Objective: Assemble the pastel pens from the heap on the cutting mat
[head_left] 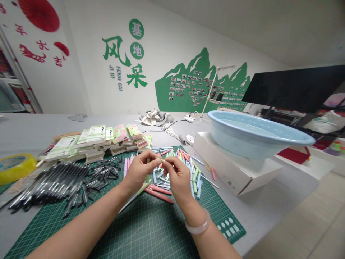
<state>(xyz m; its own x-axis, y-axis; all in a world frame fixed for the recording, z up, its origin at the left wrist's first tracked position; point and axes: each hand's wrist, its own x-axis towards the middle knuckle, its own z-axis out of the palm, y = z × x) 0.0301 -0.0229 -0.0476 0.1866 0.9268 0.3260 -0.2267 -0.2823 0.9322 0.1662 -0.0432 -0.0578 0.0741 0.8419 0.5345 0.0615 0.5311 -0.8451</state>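
Note:
My left hand [140,164] and my right hand [178,174] meet above the green cutting mat [140,233]. Their fingertips pinch a small light green pen part [161,158] between them, mostly covered by the fingers. Under my left hand is a green pen piece [143,187] with a whitish end; whether the hand touches it, I cannot tell. Red pen barrels [159,194] lie just below the hands. Around my right hand spreads a pile of blue, green and pink pen barrels [195,176]. A bracelet circles my right wrist.
Clear pens with black ends [54,183] and black pen caps [101,174] lie at left. Behind them are stacked small boxes [93,135]. A yellow tape roll [17,167] is far left. At right, a blue basin [242,144] rests on a white box [215,163].

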